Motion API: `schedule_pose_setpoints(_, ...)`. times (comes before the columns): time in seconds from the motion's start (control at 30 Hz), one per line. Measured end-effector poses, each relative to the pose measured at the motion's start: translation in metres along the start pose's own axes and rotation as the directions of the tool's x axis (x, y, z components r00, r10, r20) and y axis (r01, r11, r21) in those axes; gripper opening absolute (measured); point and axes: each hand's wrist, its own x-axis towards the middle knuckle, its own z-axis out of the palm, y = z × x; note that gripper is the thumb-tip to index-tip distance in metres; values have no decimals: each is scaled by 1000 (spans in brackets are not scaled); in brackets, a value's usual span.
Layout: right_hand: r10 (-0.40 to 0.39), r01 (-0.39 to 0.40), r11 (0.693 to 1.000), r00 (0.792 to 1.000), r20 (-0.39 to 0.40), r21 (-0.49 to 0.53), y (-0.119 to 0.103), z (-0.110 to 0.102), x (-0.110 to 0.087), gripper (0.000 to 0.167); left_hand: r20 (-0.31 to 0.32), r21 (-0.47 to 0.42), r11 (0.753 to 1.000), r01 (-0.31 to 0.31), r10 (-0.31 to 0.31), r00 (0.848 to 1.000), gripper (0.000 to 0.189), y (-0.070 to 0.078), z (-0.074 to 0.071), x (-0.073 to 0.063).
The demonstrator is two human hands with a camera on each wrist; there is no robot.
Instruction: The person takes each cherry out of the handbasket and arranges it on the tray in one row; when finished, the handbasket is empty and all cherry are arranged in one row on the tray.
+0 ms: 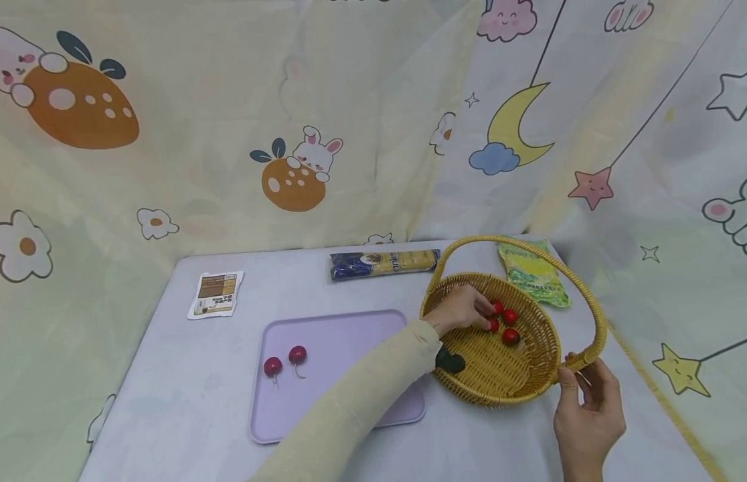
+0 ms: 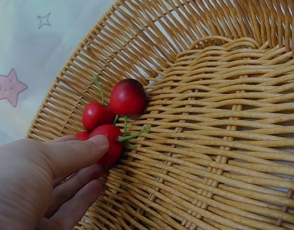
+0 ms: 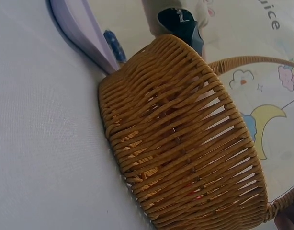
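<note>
Glossy cherries [image 2: 108, 130] in wicker basket [image 1: 496, 369]

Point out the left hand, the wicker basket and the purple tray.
Left hand [image 1: 460, 310]: head view, back of the hand.
Wicker basket [image 3: 185, 139]: right wrist view, outer wall.
Purple tray [image 1: 346, 345]: head view, bare floor.

- Backdrop: pale fabric wall [image 1: 379, 87], cream to white, softly creased, spanning the rear and both sides.
- Left and centre prints: two rabbits, each leaning on an orange fruit, the larger fruit [image 1: 87, 110] at upper left; white flowers [image 1: 20, 231] with orange centres.
- Right prints: yellow crescent moon [image 1: 503, 124] with blue cloud [image 1: 495, 159], pink cloud [image 1: 507, 23], pink star [image 1: 592, 187] and yellow star [image 1: 681, 370].
- Foreground: whitish surface [image 1: 181, 388], its rear edge near the fabric; yellow band [image 1: 656, 399] at right.
- Illumination: soft, diffuse.
</note>
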Motion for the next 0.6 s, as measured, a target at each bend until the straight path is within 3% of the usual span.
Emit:
schedule_pose_setpoints(0.3, 15, -14, 999, 999, -44, 31, -5, 3, -2, 50, 7, -22, 999, -43, 43, 999, 32, 4, -13, -11)
schedule_pose_setpoints(0.6, 24, -22, 999, 999, -46, 40, -4, 4, -1, 49, 13, -64, 993, -101, 102, 995, 32, 14, -38, -48)
